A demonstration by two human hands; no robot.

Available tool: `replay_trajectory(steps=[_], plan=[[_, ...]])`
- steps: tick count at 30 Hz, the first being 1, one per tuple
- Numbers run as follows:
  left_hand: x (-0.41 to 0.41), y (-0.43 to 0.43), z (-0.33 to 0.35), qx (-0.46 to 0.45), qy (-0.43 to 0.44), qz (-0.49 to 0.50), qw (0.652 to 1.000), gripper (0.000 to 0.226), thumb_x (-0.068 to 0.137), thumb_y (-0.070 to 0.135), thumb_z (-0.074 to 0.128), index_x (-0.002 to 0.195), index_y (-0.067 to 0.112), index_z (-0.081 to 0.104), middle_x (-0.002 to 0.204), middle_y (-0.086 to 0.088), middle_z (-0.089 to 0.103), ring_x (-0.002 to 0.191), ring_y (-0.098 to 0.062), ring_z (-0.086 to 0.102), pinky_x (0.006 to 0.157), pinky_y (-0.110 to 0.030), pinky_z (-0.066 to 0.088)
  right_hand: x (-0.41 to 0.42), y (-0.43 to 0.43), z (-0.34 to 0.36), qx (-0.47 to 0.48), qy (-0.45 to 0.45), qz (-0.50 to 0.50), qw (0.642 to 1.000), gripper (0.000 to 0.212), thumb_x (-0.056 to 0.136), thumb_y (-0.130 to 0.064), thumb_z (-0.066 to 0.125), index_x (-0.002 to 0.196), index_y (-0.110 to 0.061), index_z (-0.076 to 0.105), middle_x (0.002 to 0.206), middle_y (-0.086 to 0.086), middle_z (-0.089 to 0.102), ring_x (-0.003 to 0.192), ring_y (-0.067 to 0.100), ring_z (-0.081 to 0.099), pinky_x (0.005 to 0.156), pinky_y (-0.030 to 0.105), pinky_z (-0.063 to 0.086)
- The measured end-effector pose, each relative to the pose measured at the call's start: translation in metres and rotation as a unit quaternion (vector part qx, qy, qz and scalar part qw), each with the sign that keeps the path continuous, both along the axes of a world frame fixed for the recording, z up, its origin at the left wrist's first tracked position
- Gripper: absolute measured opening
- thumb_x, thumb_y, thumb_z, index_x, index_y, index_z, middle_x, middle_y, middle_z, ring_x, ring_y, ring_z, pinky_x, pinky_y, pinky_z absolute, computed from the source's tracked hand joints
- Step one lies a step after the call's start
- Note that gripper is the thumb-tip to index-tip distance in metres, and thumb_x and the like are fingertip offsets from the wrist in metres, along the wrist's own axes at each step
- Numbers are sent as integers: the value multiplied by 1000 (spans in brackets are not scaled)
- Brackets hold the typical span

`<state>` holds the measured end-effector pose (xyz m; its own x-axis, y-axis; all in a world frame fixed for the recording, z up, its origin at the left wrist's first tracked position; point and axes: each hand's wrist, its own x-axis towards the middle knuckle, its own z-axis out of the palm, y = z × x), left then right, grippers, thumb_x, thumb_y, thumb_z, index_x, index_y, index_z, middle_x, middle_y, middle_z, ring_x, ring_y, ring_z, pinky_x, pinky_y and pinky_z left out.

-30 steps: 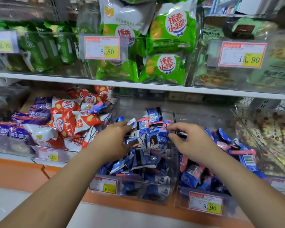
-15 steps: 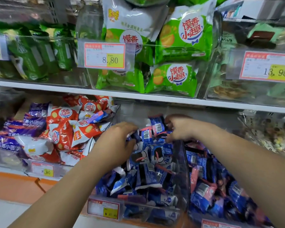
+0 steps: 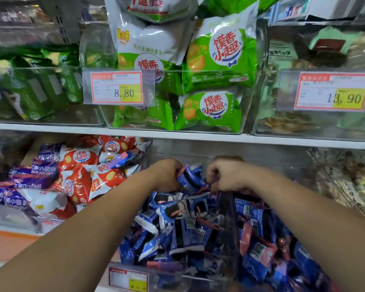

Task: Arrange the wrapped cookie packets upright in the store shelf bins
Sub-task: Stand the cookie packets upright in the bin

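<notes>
Several small blue cookie packets lie heaped in a clear plastic bin on the lower shelf. More of them fill the bin to the right. At the back of the heap, my left hand and my right hand both have curled fingers on the same cluster of blue packets, which stand between the two hands. The fingertips are hidden among the wrappers.
Red and white snack bags and purple packets fill the bin to the left. Above the white shelf edge stand bins of green bags with price tags. A bin of loose sweets is at right.
Both hands moved back and up to the rear of the blue packet bin and closed in on one cluster. The view moved closer and shifted left.
</notes>
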<state>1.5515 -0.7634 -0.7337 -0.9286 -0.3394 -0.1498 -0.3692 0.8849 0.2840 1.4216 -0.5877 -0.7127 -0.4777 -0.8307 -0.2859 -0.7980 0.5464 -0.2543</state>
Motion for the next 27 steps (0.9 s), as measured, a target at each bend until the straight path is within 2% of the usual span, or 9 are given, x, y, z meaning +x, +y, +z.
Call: replay_trajectory(steps=[3, 6, 8, 10, 14, 18, 20, 23, 27], plan=[[10, 1, -2, -1, 21, 2, 1000, 20, 77, 22, 82, 87, 19, 65, 93, -1, 70, 88, -24, 67, 77, -33, 57, 7, 5, -3, -4, -12, -10, 1000, 15, 84, -21, 79, 81, -28, 66, 85, -13, 64, 88, 15, 63, 70, 21, 42], [23, 6, 0, 17, 80, 17, 996, 20, 77, 9, 75, 77, 21, 58, 83, 1, 67, 79, -23, 64, 70, -33, 53, 14, 4, -2, 18, 29, -13, 999, 28, 82, -27, 77, 103, -29, 57, 103, -5, 64, 96, 21, 61, 80, 30, 42], [34, 8, 5, 3, 133, 28, 991, 18, 77, 7, 71, 81, 22, 61, 79, 5, 67, 75, -19, 62, 66, -31, 50, 18, 1, 1, 44, 47, -12, 998, 49, 79, -30, 79, 121, -28, 53, 118, -1, 63, 104, 25, 62, 91, 35, 48], [48, 7, 10, -7, 182, 33, 983, 16, 81, 13, 72, 89, 25, 66, 81, 8, 69, 74, -15, 64, 66, -31, 51, 18, -1, 2, 28, 25, -19, 999, 58, 74, -29, 86, 122, -28, 54, 118, 1, 63, 101, 26, 63, 92, 38, 55], [77, 11, 16, 19, 267, 82, 960, 14, 91, 27, 73, 104, 27, 67, 89, 9, 70, 79, -11, 65, 69, -28, 49, 17, 1, 2, -38, -19, -19, 999, 60, 74, -22, 89, 124, -27, 56, 105, -6, 58, 94, 19, 59, 79, 29, 49], [85, 30, 4, 115, 370, 184, 904, 12, 96, 36, 67, 106, 29, 65, 70, 4, 65, 56, -5, 56, 52, -22, 43, 15, 6, -3, -79, -1, -17, 997, 38, 90, -15, 71, 125, -28, 63, 102, -8, 59, 97, 18, 59, 80, 24, 44], [86, 38, 0, 167, 389, 200, 884, 10, 98, 36, 64, 104, 29, 63, 66, 2, 60, 51, -4, 51, 51, -22, 43, 15, 5, -1, -67, 10, -10, 998, 30, 90, -19, 73, 118, -27, 67, 110, -5, 63, 100, 19, 60, 81, 25, 45], [89, 43, -1, 227, 394, 185, 871, 10, 99, 31, 63, 106, 24, 66, 68, -3, 54, 53, -7, 46, 49, -19, 39, 14, 1, 8, -21, -28, 0, 999, 39, 80, -31, 85, 114, -29, 67, 103, -7, 62, 96, 21, 62, 77, 29, 49], [92, 39, -10, 240, 366, 164, 884, 16, 99, 29, 64, 115, 29, 67, 77, -11, 66, 61, -13, 56, 54, -22, 47, 17, -11, 13, 114, 2, 19, 993, 51, 73, -40, 89, 119, -29, 69, 105, -2, 67, 92, 24, 67, 81, 35, 57]])
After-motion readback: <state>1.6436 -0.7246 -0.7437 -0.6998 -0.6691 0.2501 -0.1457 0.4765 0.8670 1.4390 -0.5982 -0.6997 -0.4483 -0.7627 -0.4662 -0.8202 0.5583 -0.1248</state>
